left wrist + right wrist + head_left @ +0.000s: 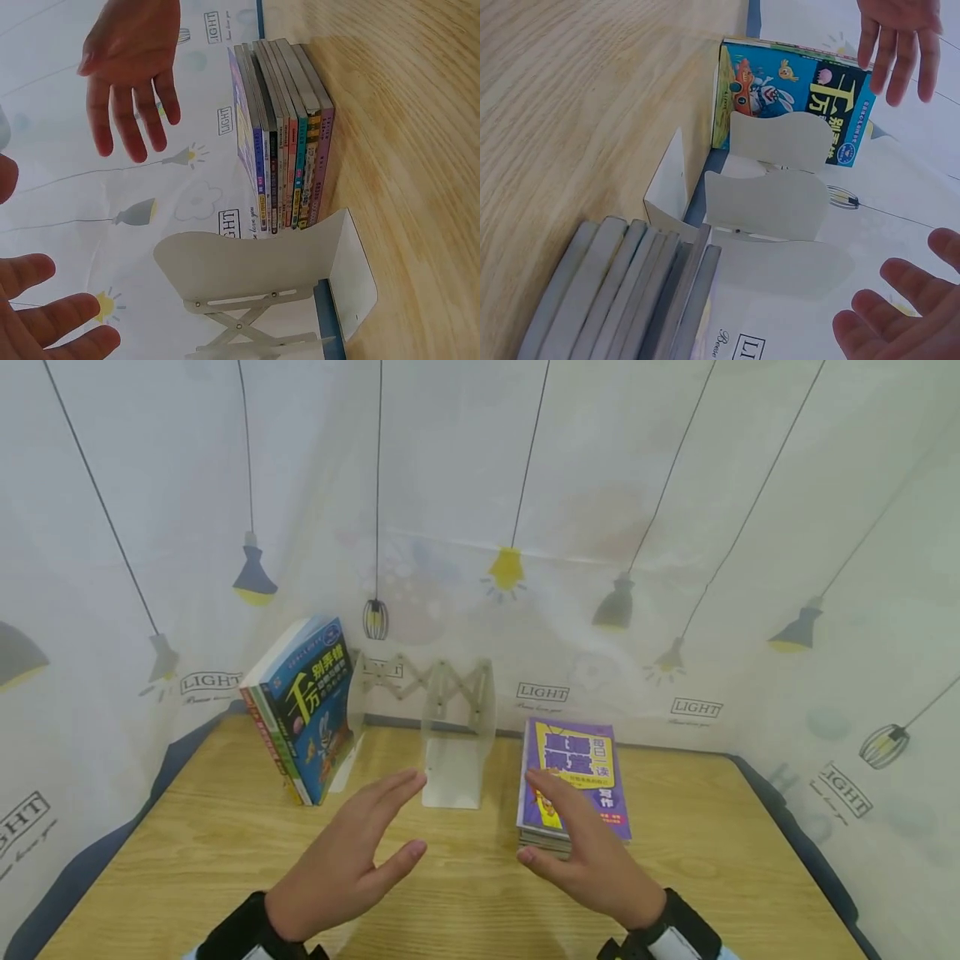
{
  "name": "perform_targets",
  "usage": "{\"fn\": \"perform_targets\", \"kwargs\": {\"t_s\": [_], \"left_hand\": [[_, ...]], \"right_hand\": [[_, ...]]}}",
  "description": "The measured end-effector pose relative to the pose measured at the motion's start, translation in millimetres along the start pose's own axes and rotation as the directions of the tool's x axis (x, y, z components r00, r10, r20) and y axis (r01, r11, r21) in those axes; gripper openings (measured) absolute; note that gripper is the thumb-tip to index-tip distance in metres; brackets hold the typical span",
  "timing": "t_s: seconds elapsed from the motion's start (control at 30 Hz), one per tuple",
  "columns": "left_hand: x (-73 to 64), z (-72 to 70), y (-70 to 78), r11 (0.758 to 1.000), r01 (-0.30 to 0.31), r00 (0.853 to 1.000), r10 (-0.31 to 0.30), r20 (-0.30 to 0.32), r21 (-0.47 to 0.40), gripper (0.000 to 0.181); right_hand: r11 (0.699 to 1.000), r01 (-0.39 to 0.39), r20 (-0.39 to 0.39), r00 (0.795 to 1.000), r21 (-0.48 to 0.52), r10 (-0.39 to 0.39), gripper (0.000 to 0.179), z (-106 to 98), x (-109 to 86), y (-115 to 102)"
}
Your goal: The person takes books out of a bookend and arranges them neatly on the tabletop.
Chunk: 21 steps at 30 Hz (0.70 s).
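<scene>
My left hand (pixel 348 860) is held over the table front, fingers extended and thumb apart, with nothing in it. Facing it, my right hand (pixel 596 856) is likewise empty, its fingertips overlapping a stack of books (pixel 592 756) in the head view. A purple-and-yellow book lies on top of that stack; several coloured spines show in the left wrist view. Between the hands and farther back stands a white extendable bookend (pixel 453 772) with crisscross bars. A few upright books (pixel 318 718), a blue cover outermost, lean at its left end.
The wooden table (pixel 465 893) ends at a dark edge (pixel 795 835) on the right. Behind and around it hangs a pale cloth (pixel 450 485) printed with lamps. Each wrist wears a black strap (pixel 243 931).
</scene>
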<state>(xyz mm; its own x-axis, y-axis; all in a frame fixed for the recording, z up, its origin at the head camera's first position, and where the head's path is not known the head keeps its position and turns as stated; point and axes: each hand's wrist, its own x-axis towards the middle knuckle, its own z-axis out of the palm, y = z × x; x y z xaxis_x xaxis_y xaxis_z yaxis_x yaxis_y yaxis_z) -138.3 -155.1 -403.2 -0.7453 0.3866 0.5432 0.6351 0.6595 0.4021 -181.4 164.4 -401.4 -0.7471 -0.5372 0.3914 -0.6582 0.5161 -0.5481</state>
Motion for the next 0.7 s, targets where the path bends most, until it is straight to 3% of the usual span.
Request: {"fn": "perform_targets", "kwargs": {"t_s": [0.13,0.33,0.5,0.7], "left_hand": [[8.1,-9.3,-7.6,0.998,0.020,1.000,-0.020,-0.011,0.057,0.060],[35.7,-39.6,-32.3,0.973,-0.026,0.990,0.056,-0.126,0.228,0.053],[63.9,-74.7,-56.1,0.916,-0.001,0.974,0.091,-0.207,0.402,0.052],[89.7,-107.3,-83.7,0.815,0.104,0.973,0.036,-0.229,0.570,0.055]], "right_hand": [[1.000,0.008,-0.003,1.000,-0.013,-0.008,0.081,0.9,-1.7,0.5],[1.000,-0.006,0.001,1.000,-0.013,0.006,0.080,1.4,-5.3,3.4],[1.000,0.002,-0.003,1.000,-0.013,-0.002,0.080,2.8,-8.9,8.0],[1.000,-0.010,0.002,1.000,-0.003,0.010,0.077,1.8,-10.9,9.7]]}}
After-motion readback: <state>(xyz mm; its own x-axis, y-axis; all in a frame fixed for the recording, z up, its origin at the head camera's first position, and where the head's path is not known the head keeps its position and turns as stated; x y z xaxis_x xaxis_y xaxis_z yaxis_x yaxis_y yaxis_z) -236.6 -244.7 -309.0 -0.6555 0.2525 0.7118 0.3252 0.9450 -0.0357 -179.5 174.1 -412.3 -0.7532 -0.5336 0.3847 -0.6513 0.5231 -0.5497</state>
